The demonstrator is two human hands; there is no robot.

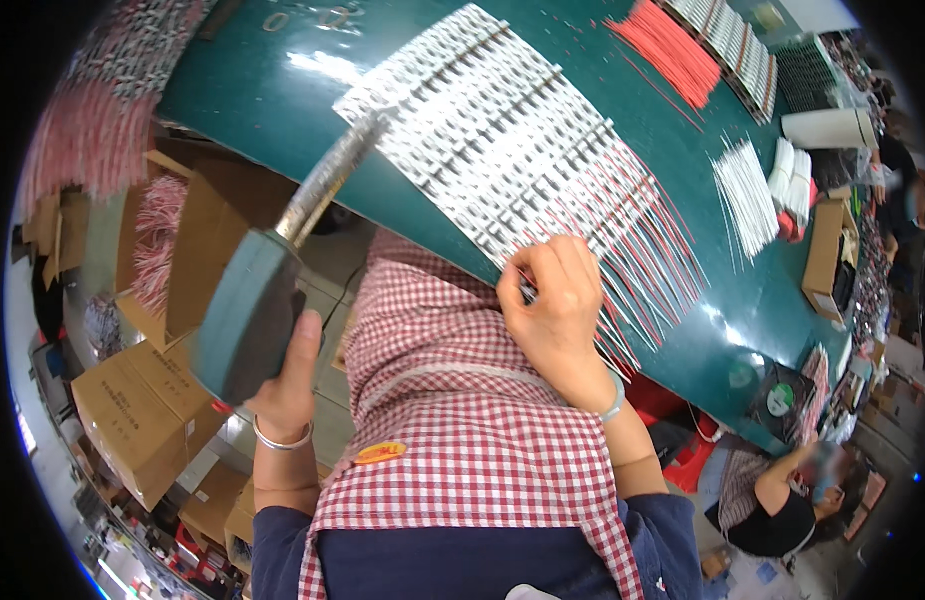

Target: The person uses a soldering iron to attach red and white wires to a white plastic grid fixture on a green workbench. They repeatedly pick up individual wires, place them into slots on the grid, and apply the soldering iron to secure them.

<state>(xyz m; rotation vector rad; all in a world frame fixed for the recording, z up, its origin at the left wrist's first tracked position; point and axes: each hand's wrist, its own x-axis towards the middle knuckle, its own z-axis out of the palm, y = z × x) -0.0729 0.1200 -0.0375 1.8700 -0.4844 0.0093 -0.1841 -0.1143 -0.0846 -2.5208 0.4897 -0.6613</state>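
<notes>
My left hand (290, 378) is wrapped round the handle of a heat gun (244, 305) with a teal and dark body. Its long, worn metal nozzle points up over the near left edge of a wide array of small white parts (472, 125) on the table. Dark strips run across this array in rows. Thin red and white wires (657, 255) fan out from its right end. At the array's near corner my right hand (557, 300) is closed, thumb and fingers curled together. What lies inside those fingers is mostly hidden.
The green table (252, 95) carries red wires (667, 55), white wires (744, 200) and racks of parts (727, 50). Cardboard boxes (142, 415) stand below on the left. Bundled wires (102, 120) lie at the far left. Another person (772, 500) sits at the lower right.
</notes>
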